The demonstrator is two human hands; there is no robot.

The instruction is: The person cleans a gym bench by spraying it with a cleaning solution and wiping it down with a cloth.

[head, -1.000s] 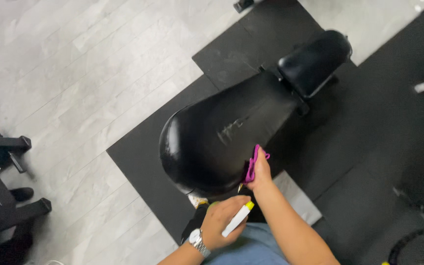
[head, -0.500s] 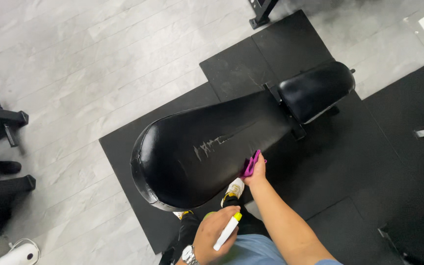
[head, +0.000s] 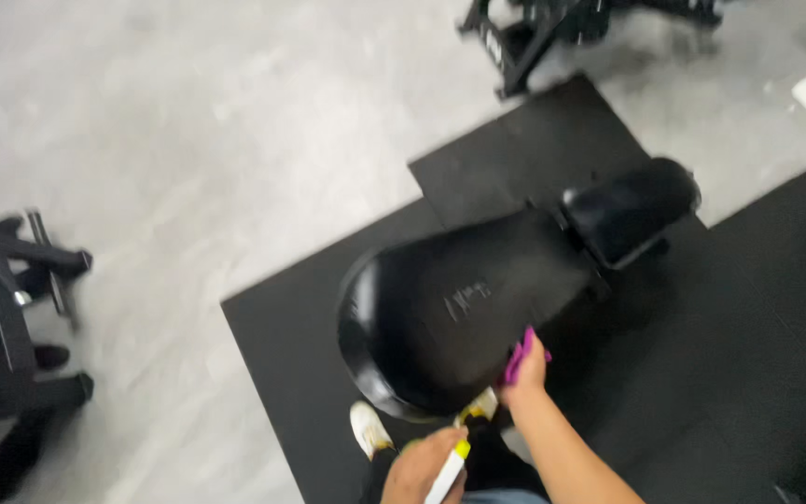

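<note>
Right hand (head: 526,369) lay at the near-right edge of the black padded bench (head: 459,317), fingers closed on a purple cloth (head: 518,355), pad's long axis running up-right; left hand (head: 426,471), nearer the body, apparently gripped a white bottle (head: 448,471).

Looking down, the picture is blurred. The right forearm (head: 566,448) comes up bare, no sleeve anywhere along it, ending in the right hand (head: 526,373). The left hand (head: 422,467) shows bare too at the bottom edge. Below them, two white shoes: the left shoe (head: 368,427) plain and pale, the right shoe (head: 480,407) white with a yellowish touch. Dark trousers (head: 394,481) run down to the shoes, and a strip of blue-grey fabric (head: 506,497) sits at the very bottom edge.
</note>
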